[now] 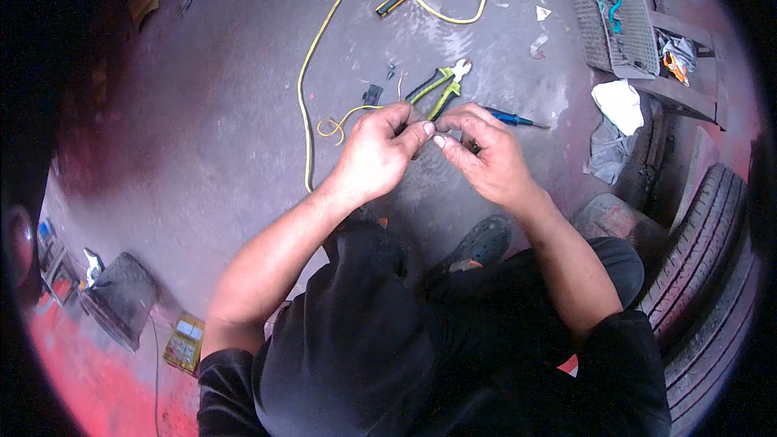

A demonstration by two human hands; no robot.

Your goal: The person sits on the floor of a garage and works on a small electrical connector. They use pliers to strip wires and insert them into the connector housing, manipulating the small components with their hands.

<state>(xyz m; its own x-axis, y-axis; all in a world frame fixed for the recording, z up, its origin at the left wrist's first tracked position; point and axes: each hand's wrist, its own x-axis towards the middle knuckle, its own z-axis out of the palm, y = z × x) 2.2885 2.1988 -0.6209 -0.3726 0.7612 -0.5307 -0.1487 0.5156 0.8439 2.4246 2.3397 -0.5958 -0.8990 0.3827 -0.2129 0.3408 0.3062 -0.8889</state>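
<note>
Thin yellow wire: curls on the floor and reaches the left hand, behind its fingers.
Left hand: fingers pinched together; whether they grip the wire, I cannot tell.
Pliers: open, just beyond the hands.
Right hand: fingers pinched too, their hold hidden.

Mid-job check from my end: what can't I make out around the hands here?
All in the head view:
What, if anything, the left hand and right hand pinch: covered by fingers, too small.
Green-and-black pliers: handle ends, behind the hands.
Blue screwdriver: rear of handle, behind the right hand.
Thin yellow wire: one end, behind the left hand.
Thicker yellow cable: cut off by the top edge.
</note>
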